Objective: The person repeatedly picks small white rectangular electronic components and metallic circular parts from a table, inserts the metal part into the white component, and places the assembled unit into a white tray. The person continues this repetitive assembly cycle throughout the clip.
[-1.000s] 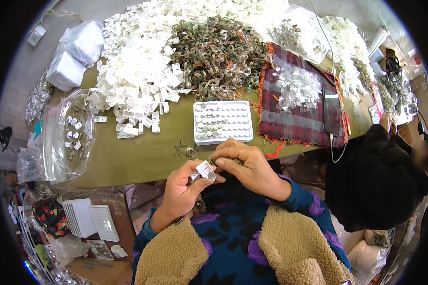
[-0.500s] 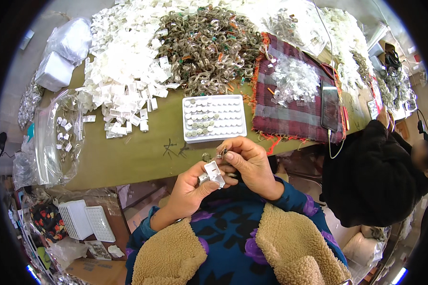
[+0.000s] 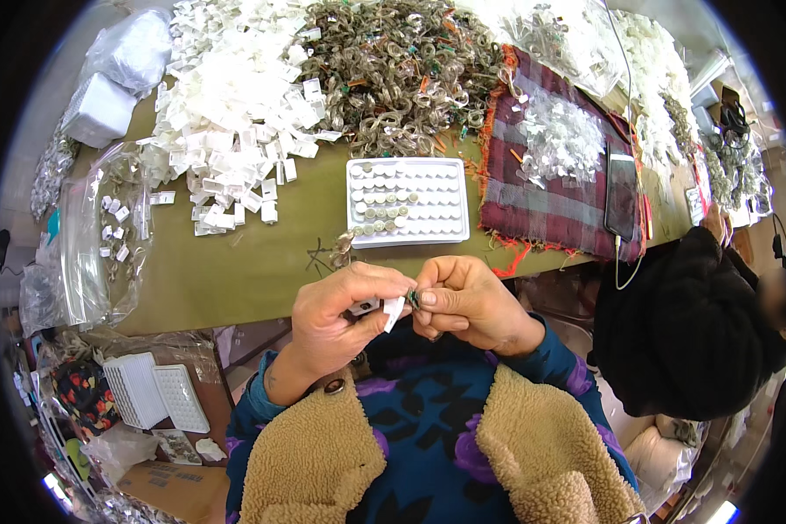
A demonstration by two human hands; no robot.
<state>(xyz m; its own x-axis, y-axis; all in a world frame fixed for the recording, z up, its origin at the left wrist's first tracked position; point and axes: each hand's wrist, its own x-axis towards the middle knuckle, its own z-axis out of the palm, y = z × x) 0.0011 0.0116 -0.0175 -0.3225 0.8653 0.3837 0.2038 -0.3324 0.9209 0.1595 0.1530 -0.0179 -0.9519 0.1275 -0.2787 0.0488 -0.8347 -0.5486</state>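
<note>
My left hand [image 3: 336,319] is closed on a small white plastic case [image 3: 394,313] whose lid flap stands out between the fingers. Pinched between thumb and fingertips, a tiny dark green part [image 3: 413,299] is in my right hand [image 3: 467,301], right against the case. A thin coiled cable [image 3: 343,250] sticks up behind my left hand; its lower end is hidden. Just beyond my hands lies a white tray [image 3: 465,210] with rows of round white pieces, some of them with small metallic discs. Both hands are over the near edge of the green table [image 3: 210,288].
Heaps of white cases [image 3: 227,122] and coiled cables [image 3: 402,70] cover the table's far side. Clear plastic pieces [image 3: 559,135] and a phone [image 3: 621,188] rest on a plaid cloth [image 3: 524,214]. A plastic bag [image 3: 83,262] lies left; a person in black [image 3: 672,332] sits right.
The white case has turned in my left hand, which now covers more of it. My right hand has brought the small part down against the case. The view has shifted slightly.
</note>
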